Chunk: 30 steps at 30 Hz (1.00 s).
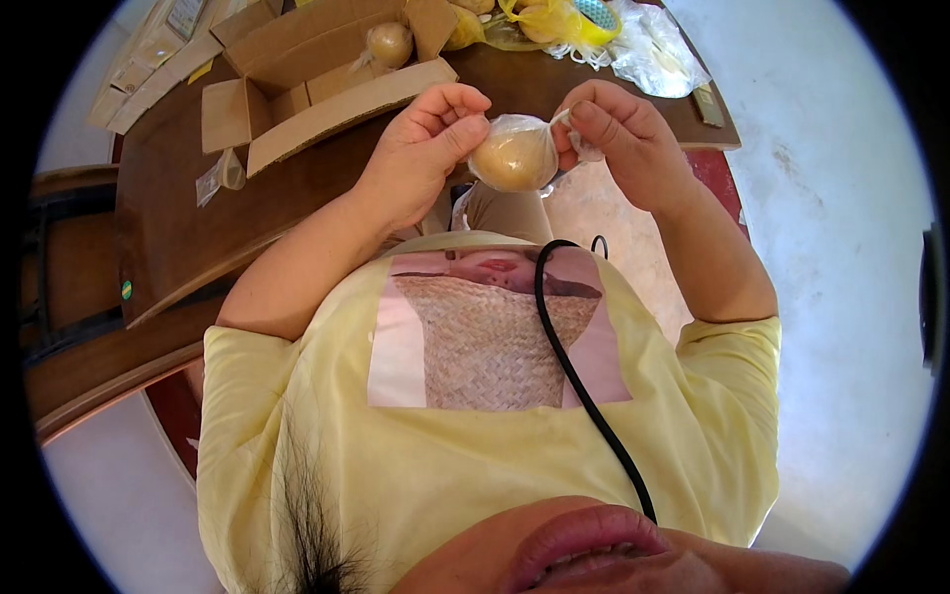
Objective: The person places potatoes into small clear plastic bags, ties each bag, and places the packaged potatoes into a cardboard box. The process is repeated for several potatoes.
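Note:
A round, yellow-brown fruit (513, 157) in clear plastic film hangs between my hands, just off the table's near edge. My left hand (438, 137) holds its left side, with the thumb and fingertips on the film. On the other side, my right hand (623, 134) pinches the twisted neck of the film (560, 119) between thumb and fingers. The loose end of the film bunches under the right fingers. Beyond my left hand stands an open cardboard box (341, 96) with its flaps spread. Inside its far right corner sits another film-wrapped round fruit (389, 45).
The dark wooden table (215, 230) bears a small plastic-wrapped item (228, 172) near the box. Several cartons (152, 56) stand at far left. Behind are yellow plastic bags (534, 22) with fruit, a tape roll (600, 16) and clear plastic bags (657, 52). A black cable (571, 356) crosses my shirt.

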### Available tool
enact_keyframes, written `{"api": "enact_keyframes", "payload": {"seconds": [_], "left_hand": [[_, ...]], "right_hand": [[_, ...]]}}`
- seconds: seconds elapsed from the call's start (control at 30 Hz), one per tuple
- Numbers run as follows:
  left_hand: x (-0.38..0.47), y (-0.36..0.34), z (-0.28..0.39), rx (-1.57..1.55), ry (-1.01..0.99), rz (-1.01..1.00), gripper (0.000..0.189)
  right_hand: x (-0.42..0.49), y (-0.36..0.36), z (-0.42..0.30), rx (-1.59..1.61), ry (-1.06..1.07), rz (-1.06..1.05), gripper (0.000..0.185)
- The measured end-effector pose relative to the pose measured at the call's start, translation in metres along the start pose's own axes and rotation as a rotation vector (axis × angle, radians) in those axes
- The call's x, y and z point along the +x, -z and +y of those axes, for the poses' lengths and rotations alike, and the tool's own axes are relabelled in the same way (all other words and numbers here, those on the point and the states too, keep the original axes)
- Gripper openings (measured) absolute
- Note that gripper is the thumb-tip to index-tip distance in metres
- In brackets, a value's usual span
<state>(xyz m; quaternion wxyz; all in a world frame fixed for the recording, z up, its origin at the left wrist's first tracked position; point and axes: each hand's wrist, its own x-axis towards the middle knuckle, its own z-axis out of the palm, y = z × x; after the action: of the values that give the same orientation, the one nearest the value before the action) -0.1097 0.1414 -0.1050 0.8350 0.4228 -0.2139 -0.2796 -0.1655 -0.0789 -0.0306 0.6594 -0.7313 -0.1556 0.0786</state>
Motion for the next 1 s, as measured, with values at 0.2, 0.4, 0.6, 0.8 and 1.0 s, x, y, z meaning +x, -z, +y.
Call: {"api": "enact_keyframes", "payload": {"seconds": [0.2,0.4,0.6,0.8,1.0], "left_hand": [[-0.001,-0.005,0.006,-0.413,0.44,-0.359,0.065],[0.001,-0.001,0.003,-0.59,0.566,-0.614,0.066],[0.001,-0.006,0.007,-0.473,0.511,-0.349,0.061],[-0.004,0.0,0.001,-0.423,0.41,-0.337,0.065],[-0.007,0.003,0.0,-0.409,0.359,-0.324,0.073]], "right_hand": [[0.002,0.0,-0.006,-0.064,0.076,-0.108,0.022],[0.009,-0.006,-0.013,-0.14,0.087,-0.166,0.023],[0.014,0.004,-0.011,-0.51,0.28,-0.091,0.022],[0.014,-0.002,-0.014,-0.232,0.067,-0.075,0.012],[0.013,-0.004,-0.007,-0.049,-0.076,0.095,0.01]]}}
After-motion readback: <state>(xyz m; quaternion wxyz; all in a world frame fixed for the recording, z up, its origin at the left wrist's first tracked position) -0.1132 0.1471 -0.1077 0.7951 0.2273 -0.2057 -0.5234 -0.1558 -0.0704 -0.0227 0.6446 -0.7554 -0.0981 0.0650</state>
